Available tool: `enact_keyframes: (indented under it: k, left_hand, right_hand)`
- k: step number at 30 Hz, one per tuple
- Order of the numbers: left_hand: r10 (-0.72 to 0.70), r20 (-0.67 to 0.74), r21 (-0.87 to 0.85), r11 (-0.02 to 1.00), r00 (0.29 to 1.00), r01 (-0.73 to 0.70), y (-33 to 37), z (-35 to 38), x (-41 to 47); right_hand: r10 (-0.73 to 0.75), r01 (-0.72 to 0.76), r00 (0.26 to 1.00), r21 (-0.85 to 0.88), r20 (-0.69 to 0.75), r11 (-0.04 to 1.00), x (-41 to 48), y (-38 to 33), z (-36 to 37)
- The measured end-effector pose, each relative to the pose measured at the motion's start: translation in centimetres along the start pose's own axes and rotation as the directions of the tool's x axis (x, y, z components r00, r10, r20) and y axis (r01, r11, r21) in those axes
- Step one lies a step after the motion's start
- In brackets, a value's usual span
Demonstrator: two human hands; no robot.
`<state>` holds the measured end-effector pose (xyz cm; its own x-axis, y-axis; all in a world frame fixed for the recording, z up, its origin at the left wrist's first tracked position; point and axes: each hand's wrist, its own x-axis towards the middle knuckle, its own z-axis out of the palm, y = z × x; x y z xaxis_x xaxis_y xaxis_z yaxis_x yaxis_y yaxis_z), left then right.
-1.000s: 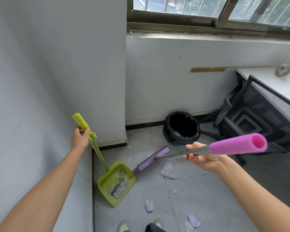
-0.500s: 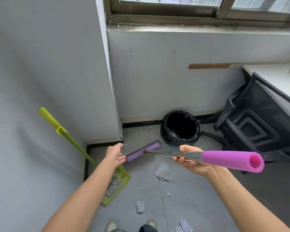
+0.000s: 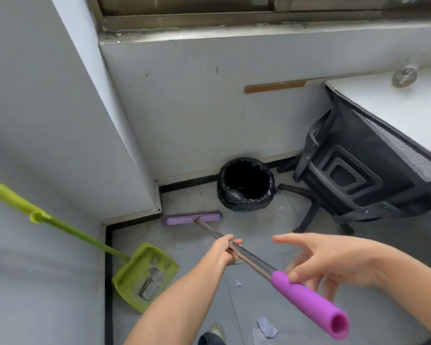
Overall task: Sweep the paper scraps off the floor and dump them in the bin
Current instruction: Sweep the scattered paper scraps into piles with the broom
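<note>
Soft daylight, no glare; edges warped, slight motion blur.

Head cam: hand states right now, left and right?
Left hand: closed around the broom's metal shaft.
Right hand: open, fingers spread beside the purple foam handle; motion blur, contact unclear.

Shiny metal broom shaft (image 3: 249, 260), matt foam grip (image 3: 309, 301).
</note>
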<state>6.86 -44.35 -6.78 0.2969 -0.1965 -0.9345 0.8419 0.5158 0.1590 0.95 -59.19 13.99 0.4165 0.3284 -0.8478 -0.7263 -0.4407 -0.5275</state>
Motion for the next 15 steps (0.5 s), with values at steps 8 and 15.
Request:
enact_keyframes:
  k: [8,15]
  left_hand:
    - [0.075,-0.010,0.126,0.989,0.997,-0.074,0.4,1.2,3.0]
    - [0.035,0.071,0.367,0.928,0.997,-0.058,-1.2,-0.5,4.3]
  right_hand:
    - [0.126,-0.043,0.967,0.346,-0.223,0.937,2.1,1.5,4.3]
    - [0.183,-0.159,0.913,0.094,-0.366,0.983,2.6,4.6,5.4]
